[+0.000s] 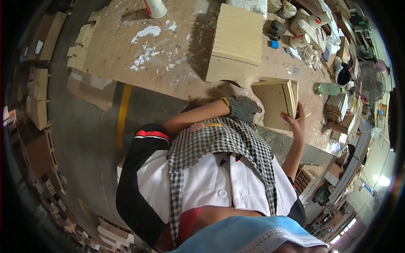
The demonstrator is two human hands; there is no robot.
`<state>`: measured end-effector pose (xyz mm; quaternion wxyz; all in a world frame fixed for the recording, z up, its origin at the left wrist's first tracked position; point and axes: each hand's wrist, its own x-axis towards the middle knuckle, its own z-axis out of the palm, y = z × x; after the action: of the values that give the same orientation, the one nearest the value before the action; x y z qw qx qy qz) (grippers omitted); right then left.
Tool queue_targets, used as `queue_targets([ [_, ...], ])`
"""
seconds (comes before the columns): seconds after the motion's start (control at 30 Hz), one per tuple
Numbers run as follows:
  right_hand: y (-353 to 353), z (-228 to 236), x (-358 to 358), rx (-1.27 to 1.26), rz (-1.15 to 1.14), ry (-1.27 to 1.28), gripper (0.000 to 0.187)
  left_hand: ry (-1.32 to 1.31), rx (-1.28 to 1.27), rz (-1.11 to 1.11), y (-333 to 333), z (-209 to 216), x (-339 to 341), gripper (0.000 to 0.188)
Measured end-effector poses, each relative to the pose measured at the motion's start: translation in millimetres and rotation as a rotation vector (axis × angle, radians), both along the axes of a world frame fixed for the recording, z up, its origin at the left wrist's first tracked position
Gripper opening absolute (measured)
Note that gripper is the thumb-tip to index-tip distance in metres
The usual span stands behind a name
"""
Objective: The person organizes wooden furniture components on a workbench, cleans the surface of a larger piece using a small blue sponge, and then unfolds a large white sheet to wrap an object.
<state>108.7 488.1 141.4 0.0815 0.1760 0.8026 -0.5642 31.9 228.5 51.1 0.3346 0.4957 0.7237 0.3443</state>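
Observation:
My right hand (297,121), bare, grips a short stack of tan boards (274,101) by its right side. The thumb lies on the near face, with the fingers round the far edge. The boards stand tilted on the table, and small dark holes show in the front one. My left hand (244,109) wears a grey knit glove with a yellow cuff. It is at the table's near edge, left of these boards, and its fingers are too dark to make out. Beyond it lies a larger row of stacked tan panels (234,42), the nearest with a curved cut-out.
The worktable (177,55) is brown, with white splashes. A paper cup (155,8) stands at its far side. To the right are a blue block (274,44), a dark glove (275,29), a plastic bottle (328,88), stacked slats (336,107) and a fan (371,80).

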Motion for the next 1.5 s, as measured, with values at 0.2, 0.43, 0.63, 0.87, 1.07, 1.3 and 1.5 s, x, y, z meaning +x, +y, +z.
queue_targets([
  [0.2, -59.3, 26.5, -58.0, 0.360, 0.480, 0.218, 0.079, -0.218, 0.203, 0.618, -140.7, 68.2, -27.6, 0.056],
  [0.43, -128.4, -31.2, -127.5, 0.601, 0.923, 0.155, 0.082, 0.137, 0.150, 0.923, -144.1, -47.6, -10.7, 0.122],
  [0.63, -120.6, -51.6, -133.2, 0.658, 0.764, 0.634, 0.069, -0.350, 0.247, 1.134, -119.5, -77.6, -8.8, 0.094],
  [0.87, -68.1, -154.8, -72.5, 0.106, -0.158, 0.403, 0.054, -0.715, 0.343, 1.179, -106.8, -76.8, 4.0, 0.046],
  [1.07, -121.2, -136.6, -54.6, -0.209, -0.058, 0.100, 0.067, -0.599, 0.204, 1.157, -100.5, -74.6, 4.0, 0.039],
  [1.3, -107.4, -139.1, -50.1, -0.158, -0.044, 0.078, 0.070, -0.464, 0.223, 1.112, -92.1, -73.4, 7.1, 0.040],
  [1.5, -123.2, 33.0, -48.8, -0.136, 0.146, 0.567, 0.024, -0.628, 0.146, 1.134, -104.3, -75.9, 9.3, 0.056],
])
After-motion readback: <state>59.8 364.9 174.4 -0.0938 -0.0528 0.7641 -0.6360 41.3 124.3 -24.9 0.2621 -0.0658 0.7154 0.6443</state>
